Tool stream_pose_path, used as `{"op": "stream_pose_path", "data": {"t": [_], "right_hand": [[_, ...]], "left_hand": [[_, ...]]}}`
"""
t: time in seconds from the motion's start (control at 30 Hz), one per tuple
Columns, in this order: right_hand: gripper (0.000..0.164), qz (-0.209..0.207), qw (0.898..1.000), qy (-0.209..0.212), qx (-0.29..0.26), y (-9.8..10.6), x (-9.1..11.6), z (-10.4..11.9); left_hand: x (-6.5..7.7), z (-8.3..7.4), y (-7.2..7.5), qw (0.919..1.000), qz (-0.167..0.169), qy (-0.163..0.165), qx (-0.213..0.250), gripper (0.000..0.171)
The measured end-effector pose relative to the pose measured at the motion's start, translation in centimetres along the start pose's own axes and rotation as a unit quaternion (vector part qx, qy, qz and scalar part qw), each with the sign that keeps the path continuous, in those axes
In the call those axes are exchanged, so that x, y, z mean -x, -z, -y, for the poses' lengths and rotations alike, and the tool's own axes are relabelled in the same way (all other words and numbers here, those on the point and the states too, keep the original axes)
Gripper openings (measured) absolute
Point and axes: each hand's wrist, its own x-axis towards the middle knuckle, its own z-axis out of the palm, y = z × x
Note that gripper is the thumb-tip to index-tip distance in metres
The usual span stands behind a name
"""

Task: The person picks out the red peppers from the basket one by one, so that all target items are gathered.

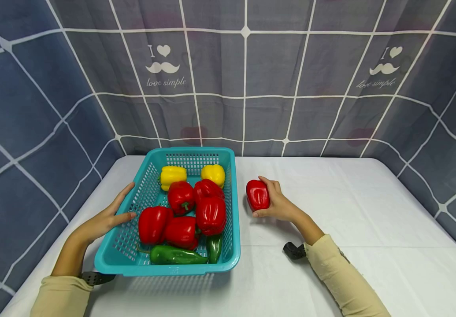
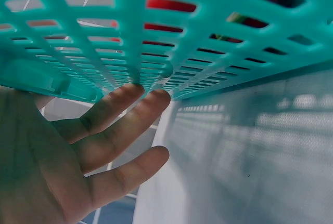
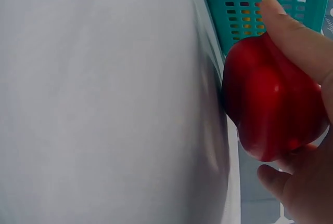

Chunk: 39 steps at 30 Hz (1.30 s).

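Observation:
My right hand (image 1: 277, 203) grips a glossy red bell pepper (image 1: 257, 195) just right of the basket. In the right wrist view the thumb lies along one side of the pepper (image 3: 273, 99), with fingers partly hidden behind it. Whether it touches the table, I cannot tell. My left hand (image 1: 106, 219) rests on the left side of a turquoise perforated basket (image 1: 233, 211), thumb over the rim. The left wrist view shows loosely extended fingers (image 2: 125, 125) against its outer wall. Inside lie several red bell peppers (image 1: 211, 215), two yellow ones (image 1: 173, 176) and green peppers (image 1: 178, 255).
A white cloth covers the table (image 1: 350, 207). Dark checked curtains (image 1: 271, 66) enclose the back and both sides. A black wrist device (image 1: 294, 251) sits at the right sleeve, another strap (image 1: 98, 278) at the left wrist.

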Motion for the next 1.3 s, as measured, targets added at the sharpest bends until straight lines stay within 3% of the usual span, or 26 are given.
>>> {"op": "stream_pose_path", "data": {"t": [0.2,0.43,0.53,0.93,1.3], "right_hand": [[0.109,0.010,1.000,-0.011,-0.002,0.1,0.1,0.2],[0.116,0.077,0.997,-0.015,0.016,0.9,0.6,0.4],[0.117,0.087,0.996,-0.013,0.021,1.1,0.7,0.4],[0.111,0.049,0.999,0.004,0.019,0.4,0.2,0.2],[0.110,0.014,0.998,0.023,0.051,1.0,0.5,2.0]], "left_hand": [[0.1,0.1,-0.2,0.9999,-0.001,-0.009,-0.006,0.080],[0.1,0.1,-0.2,1.0000,-0.001,-0.004,0.000,0.080],[0.1,0.1,-0.2,1.0000,-0.001,-0.003,0.003,0.080],[0.0,0.1,-0.1,1.0000,0.000,-0.001,0.007,0.080],[0.0,0.0,0.0,1.0000,0.000,0.003,0.004,0.081]]}}
